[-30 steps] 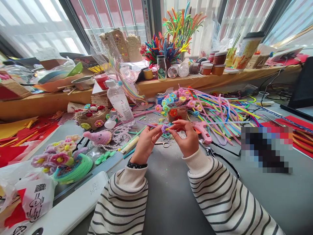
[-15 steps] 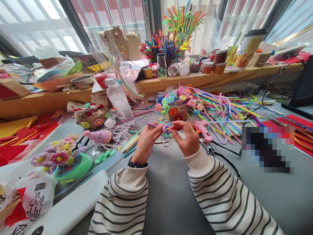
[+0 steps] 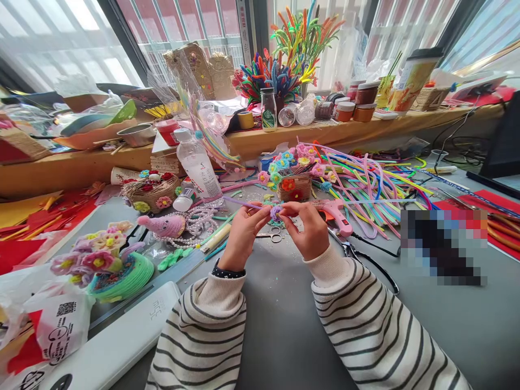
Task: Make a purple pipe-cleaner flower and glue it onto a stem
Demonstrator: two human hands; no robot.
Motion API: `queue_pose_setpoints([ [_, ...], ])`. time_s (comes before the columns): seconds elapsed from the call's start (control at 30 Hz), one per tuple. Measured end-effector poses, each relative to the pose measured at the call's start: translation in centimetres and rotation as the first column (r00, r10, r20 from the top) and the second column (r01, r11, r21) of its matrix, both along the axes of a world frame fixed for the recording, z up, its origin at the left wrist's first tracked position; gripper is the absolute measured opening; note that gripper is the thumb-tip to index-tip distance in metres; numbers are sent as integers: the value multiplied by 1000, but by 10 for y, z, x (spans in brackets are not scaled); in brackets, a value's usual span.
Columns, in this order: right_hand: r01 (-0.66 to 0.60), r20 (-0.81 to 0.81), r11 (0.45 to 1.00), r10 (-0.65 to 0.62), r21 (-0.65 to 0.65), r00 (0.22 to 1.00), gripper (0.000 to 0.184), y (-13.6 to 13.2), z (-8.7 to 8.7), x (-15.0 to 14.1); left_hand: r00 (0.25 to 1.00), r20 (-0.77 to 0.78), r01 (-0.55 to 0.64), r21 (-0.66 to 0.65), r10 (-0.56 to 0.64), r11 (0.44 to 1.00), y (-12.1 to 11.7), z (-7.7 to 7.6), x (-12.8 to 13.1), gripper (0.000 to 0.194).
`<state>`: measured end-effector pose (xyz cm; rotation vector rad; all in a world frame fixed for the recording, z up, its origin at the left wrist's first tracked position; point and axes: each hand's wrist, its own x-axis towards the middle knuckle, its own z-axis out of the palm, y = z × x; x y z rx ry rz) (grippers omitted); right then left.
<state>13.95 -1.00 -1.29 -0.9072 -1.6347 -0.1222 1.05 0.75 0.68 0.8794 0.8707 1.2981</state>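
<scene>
Both my hands meet over the grey table, pinching a small purple pipe-cleaner flower (image 3: 275, 211) between their fingertips. My left hand (image 3: 241, 238) is closed on its left side, where a loose purple pipe-cleaner tail (image 3: 239, 202) runs off to the left. On the right side my right hand (image 3: 307, 230) is closed, thumb and forefinger pressed on the flower. Small scissors (image 3: 273, 235) lie on the table just below the flower. A little woven basket of pipe-cleaner flowers (image 3: 293, 184) stands right behind my hands.
A pink glue gun (image 3: 336, 214) and a heap of coloured pipe cleaners (image 3: 374, 179) lie to the right. A plastic bottle (image 3: 198, 165), another flower basket (image 3: 152, 192), a pink knitted toy (image 3: 164, 226) and a green flower nest (image 3: 111, 268) stand left. A white box (image 3: 117, 341) sits near left.
Both hands stay in place; the fingers have shifted slightly on the purple flower, turning it a little. Nothing else moved.
</scene>
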Motion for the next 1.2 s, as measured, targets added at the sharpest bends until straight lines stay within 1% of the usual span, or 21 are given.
queue_pose_setpoints([
  [0.27,-2,-12,1000,1,-24,1000,20,1,0,0,1000,17,24,6,-24,1000,1,-1,-1,21],
  [0.4,-10,-16,1000,9,-21,1000,18,-1,3,-1,999,27,32,8,-32,999,0,-1,-1,22],
  [0.47,24,-10,1000,-24,-10,1000,15,-3,6,-1,998,52,27,-5,-27,1000,1,0,-1,23],
  [0.57,136,-18,991,-137,-5,990,10,-4,9,0,996,84,20,-32,-17,999,2,0,-1,23],
  [0.63,206,-19,978,-207,-23,978,8,-3,9,1,995,95,20,-40,-17,999,2,0,-1,23],
  [0.7,227,-8,972,-228,-52,974,9,-2,8,2,995,101,24,-38,-20,999,3,0,-1,22],
  [0.8,204,7,976,-204,-82,979,10,-2,6,2,994,102,31,-34,-28,999,3,-1,-2,22],
  [1.0,163,6,984,-163,-78,987,10,-1,5,1,994,90,59,-23,-57,998,3,-3,-2,22],
  [1.2,149,4,985,-149,-82,989,8,-1,5,1,994,84,66,-12,-65,998,3,-3,-2,21],
])
